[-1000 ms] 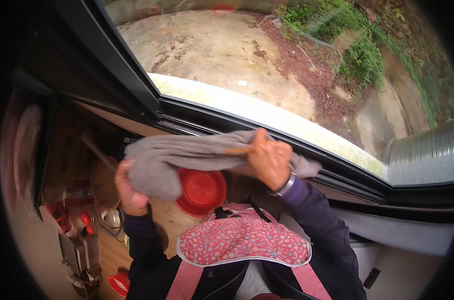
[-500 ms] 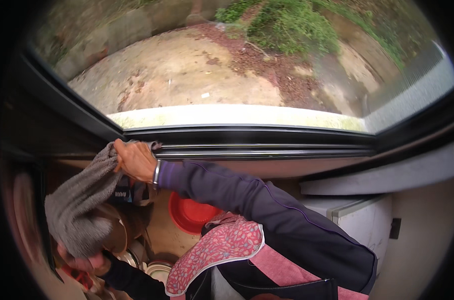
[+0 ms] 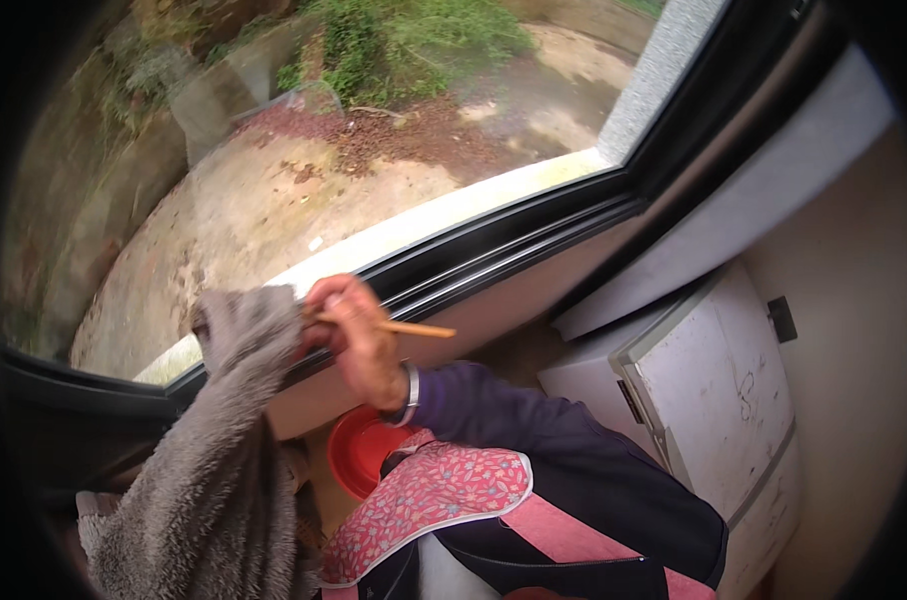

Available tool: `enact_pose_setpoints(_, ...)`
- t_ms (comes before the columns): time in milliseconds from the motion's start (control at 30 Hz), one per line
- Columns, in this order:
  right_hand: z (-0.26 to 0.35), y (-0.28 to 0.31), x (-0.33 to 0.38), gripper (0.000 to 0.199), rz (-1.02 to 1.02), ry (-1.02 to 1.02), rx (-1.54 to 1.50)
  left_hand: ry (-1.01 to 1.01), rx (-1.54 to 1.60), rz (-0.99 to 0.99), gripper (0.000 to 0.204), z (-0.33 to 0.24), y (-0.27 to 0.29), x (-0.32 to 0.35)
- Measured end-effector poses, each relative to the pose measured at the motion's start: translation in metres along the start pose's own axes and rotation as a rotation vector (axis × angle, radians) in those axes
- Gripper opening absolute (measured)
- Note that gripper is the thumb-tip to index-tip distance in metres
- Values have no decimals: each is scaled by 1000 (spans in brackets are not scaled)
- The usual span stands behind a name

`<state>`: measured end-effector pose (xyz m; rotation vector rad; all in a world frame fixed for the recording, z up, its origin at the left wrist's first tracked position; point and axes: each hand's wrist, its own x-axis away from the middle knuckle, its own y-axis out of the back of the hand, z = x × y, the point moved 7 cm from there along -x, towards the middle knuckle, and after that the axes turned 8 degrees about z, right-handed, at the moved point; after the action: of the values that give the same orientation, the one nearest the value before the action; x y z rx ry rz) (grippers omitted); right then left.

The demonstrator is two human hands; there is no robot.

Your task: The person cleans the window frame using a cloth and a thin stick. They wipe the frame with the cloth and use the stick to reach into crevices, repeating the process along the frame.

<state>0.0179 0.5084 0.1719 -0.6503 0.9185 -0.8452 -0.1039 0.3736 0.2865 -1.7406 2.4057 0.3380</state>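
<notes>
risk – towel: big grey fleecy towel (image 3: 209,470) hangs long & heavy below the right hand (image 3: 359,335); only its top corner is pinched up by the window frame (image 3: 494,245). Judged: if the pinch slackens, the weight pulls it off & it drops toward the stuff under the hand.
risk – bowl: red bowl (image 3: 359,450) sits right under the wrist, partly hidden by the apron bib (image 3: 429,505). A swinging towel tail could prob. drag over it or knock it.
risk – stick: thin wooden stick (image 3: 404,327) shares the same grip, pokes out to the right of the hand. Two things in one fist = either could slip; tip could also catch the frame.
right hand: closed, fingers curled tight round the towel's top edge + the stick; raised up at the sill, touching towel to its left. Metal bangle (image 3: 411,395) on wrist, purple sleeve (image 3: 534,450) behind it.
left hand: not in view; can't tell what it does, may be behind the towel.
towel place: from the hand's left side down to the lower left edge, draped, not folded.
white cabinet (image 3: 714,390): well right of the hand, apart from all.
</notes>
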Motion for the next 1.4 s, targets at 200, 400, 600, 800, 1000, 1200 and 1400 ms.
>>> enact_pose_setpoints(200,189,49,30,15,-315,480,433,-191,528,128,73,24,-64,-91)
enact_pose_setpoints(400,333,82,80,19,-526,712,953,-85,852,234,77,77,-117,-153)
enact_pose_setpoints(600,407,205,83,19,-747,461,1442,453,962,279,65,182,-203,-193)
enact_pose_setpoints(800,403,219,42,24,-717,57,2046,564,945,314,52,248,-255,-195)
enact_pose_setpoints(1000,424,248,24,30,-799,-149,1861,450,932,601,61,209,-266,-196)
enact_pose_setpoints(1200,444,266,12,30,-799,-311,1778,482,993,451,55,219,-266,-209)
enact_pose_setpoints(1400,399,210,-8,17,-310,241,1908,485,1030,372,54,223,-250,-215)
